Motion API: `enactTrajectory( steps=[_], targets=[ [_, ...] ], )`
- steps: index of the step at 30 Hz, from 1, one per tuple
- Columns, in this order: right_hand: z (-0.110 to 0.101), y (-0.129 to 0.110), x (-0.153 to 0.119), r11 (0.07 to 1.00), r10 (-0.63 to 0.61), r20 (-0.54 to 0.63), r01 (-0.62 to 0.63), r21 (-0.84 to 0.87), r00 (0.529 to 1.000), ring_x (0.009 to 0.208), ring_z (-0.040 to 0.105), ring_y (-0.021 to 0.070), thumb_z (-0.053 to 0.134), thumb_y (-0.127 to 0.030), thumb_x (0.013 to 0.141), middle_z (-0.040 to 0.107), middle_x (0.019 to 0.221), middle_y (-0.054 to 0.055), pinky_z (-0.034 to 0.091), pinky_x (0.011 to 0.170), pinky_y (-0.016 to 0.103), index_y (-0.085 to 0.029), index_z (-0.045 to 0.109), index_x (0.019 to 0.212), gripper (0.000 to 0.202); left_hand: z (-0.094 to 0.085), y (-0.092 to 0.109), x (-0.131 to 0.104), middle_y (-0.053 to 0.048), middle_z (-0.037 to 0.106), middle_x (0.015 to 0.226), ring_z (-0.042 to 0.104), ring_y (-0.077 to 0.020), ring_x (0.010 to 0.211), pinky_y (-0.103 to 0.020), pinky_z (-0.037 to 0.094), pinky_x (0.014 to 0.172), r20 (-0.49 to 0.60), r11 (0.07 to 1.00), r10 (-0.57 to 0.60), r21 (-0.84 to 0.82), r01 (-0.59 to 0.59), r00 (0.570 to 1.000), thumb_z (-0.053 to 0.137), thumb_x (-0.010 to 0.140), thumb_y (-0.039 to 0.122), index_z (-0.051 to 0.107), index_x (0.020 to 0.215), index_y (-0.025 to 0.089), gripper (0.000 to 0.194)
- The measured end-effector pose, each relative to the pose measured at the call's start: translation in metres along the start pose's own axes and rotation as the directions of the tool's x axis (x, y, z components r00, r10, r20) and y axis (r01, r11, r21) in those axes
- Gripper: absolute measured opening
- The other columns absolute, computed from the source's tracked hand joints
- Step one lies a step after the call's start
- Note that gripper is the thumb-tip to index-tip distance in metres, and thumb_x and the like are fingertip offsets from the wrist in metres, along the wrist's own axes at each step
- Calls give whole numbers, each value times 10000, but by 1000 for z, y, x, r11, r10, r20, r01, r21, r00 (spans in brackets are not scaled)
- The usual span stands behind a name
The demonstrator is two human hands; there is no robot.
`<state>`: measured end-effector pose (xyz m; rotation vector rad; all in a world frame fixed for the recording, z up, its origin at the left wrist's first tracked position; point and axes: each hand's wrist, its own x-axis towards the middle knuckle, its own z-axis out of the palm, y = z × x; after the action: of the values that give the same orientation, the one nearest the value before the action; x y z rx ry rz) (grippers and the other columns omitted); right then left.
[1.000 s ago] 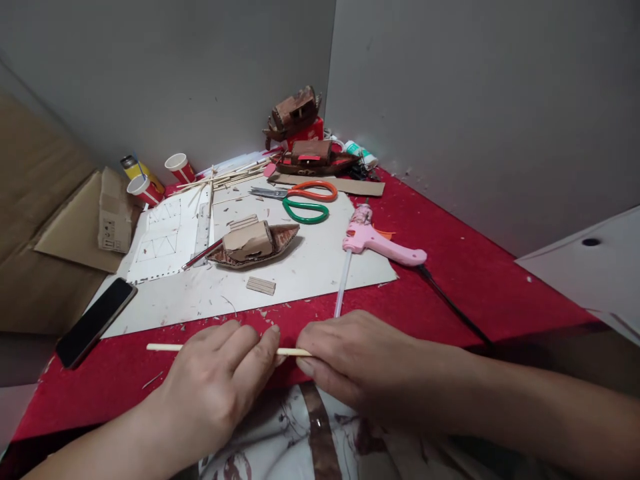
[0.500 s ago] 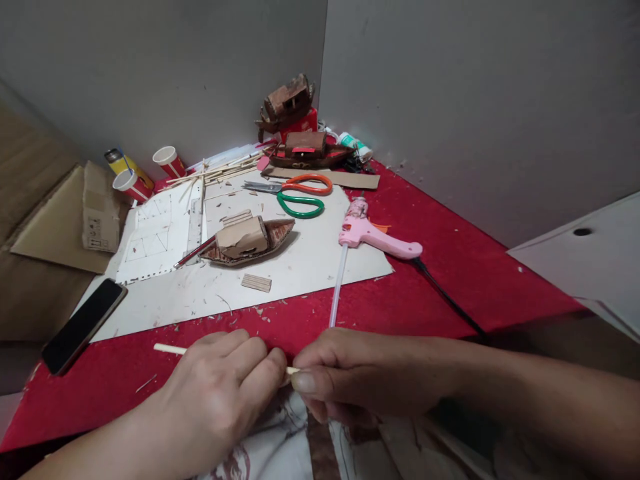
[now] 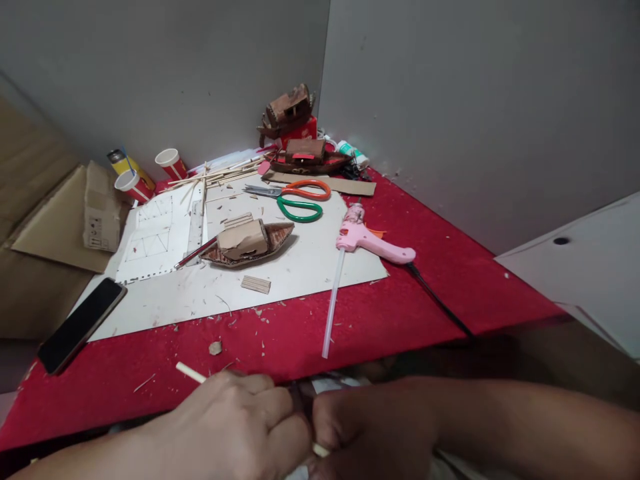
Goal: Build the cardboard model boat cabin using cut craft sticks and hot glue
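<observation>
A thin pale wooden stick (image 3: 190, 372) runs under my left hand (image 3: 240, 427), whose fingers are wrapped round it. The stick's other end shows between my two hands, at the fingers of my right hand (image 3: 370, 427), which are closed on it. Both hands are low in the view, at the table's front edge, and their undersides are hidden. Beyond them on the table lie a small strip bundle (image 3: 256, 285), a small cardboard boat (image 3: 250, 243) with a curved roof, and a pink glue gun (image 3: 367, 237) with a clear glue stick (image 3: 332, 307) pointing towards me.
Scissors (image 3: 295, 197) with orange and green handles lie on white board. Loose sticks (image 3: 220, 175), two paper cups (image 3: 171, 164) and two darker model boats (image 3: 307, 157) stand farther back. A phone (image 3: 83, 325) and cardboard boxes (image 3: 47, 220) are at left. The gun's black cord (image 3: 440, 300) crosses the table edge.
Both hands have moved down and slightly right with the stick, towards me. A small brown scrap and the lower end of the glue stick now show on the red table.
</observation>
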<state>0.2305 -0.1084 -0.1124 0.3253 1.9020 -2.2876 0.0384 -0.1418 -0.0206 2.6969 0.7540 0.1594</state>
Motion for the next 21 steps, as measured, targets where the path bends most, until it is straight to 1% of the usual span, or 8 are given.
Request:
enactTrajectory(
  steps=[6,10,11,12,14,16,18,21],
  targets=[
    [6,-3,-4,995,-75,25,73,72,997,458,315,51,476,-758,825,326,492,-83,262,407,192,-195,394,554,630,37,-2,-7,4,530,553,431,-126,434,-271,301,395,-308,1000,-10,-25,2,951,330,1017,216,569,740,177,368],
    [-14,-55,-35,983,-119,52,125,-131,992,526,406,74,446,-678,901,427,562,-48,334,475,193,-178,476,616,576,23,-5,-8,1,570,557,495,-114,440,-233,351,402,-432,974,-134,-222,39,892,363,1010,257,603,810,183,321],
    [-23,-71,-44,952,-158,-81,130,-279,984,563,460,87,464,-607,926,501,612,-31,355,503,197,-171,539,681,506,13,-6,-9,-2,603,582,544,-120,479,-225,395,438,-442,956,-207,-281,85,873,405,997,249,624,844,191,273],
    [-36,-87,-52,887,-201,-262,62,-457,944,582,494,97,457,-555,947,561,661,-15,370,526,208,-172,572,728,456,3,-7,-11,-6,644,617,589,-126,521,-219,437,483,-442,926,-305,-346,153,844,438,984,228,652,885,201,237],
    [-68,-114,-60,672,-340,-599,-259,-694,724,642,544,130,457,-486,964,615,726,9,401,590,240,-176,610,826,372,-15,-12,-16,-2,727,727,655,-129,608,-200,486,551,-454,835,-507,-471,286,733,528,949,219,702,943,241,176],
    [-110,-129,-56,408,-430,-739,-618,-672,518,853,611,199,456,-419,976,669,949,78,441,717,288,-160,623,1025,312,-28,-18,-21,-1,772,844,694,-145,709,-198,513,620,-463,735,-652,-579,353,600,598,915,256,745,963,277,156],
    [-154,-134,-44,273,-299,-821,-781,-562,486,1074,594,260,476,-348,982,636,1181,144,459,848,331,-137,572,1209,325,-35,-27,-24,-12,775,889,687,-162,763,-208,509,647,-458,655,-738,-663,362,496,637,889,325,775,941,284,153],
    [-207,-133,-20,196,-124,-842,-819,-540,525,1011,630,234,591,-344,948,635,1184,123,522,855,384,-149,601,1199,318,-44,-43,-25,-9,663,670,547,-122,601,-198,407,523,-409,551,-813,-771,319,414,655,870,424,788,907,248,224]
  ],
)
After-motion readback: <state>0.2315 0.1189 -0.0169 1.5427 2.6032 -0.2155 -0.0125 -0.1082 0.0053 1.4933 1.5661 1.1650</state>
